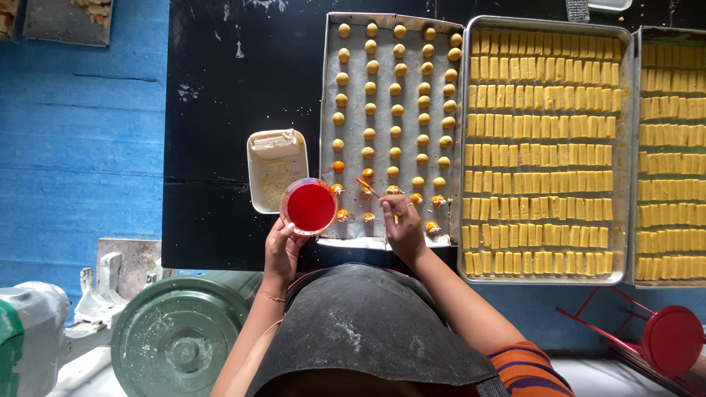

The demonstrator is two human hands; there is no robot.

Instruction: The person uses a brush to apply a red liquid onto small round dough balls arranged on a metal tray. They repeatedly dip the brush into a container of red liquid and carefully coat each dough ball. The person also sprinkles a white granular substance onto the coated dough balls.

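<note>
The dark cap (368,323) at the bottom centre hides the person's face and chest, and the far-right tray of yellow strips (673,154) is cut off by the frame edge. The left hand (283,250) cups a small bowl of red liquid (311,206) at centre, over the near corner of the tray of round dough balls (393,125). The right hand (404,224) pinches a thin brush (373,192), its tip among the lower, orange-tinted balls. A small white tub (276,169) stands just left. All rest on a black tabletop (235,110) over a blue floor (73,147); what the grey-green machine (176,334) at lower left is, I cannot tell.
</note>
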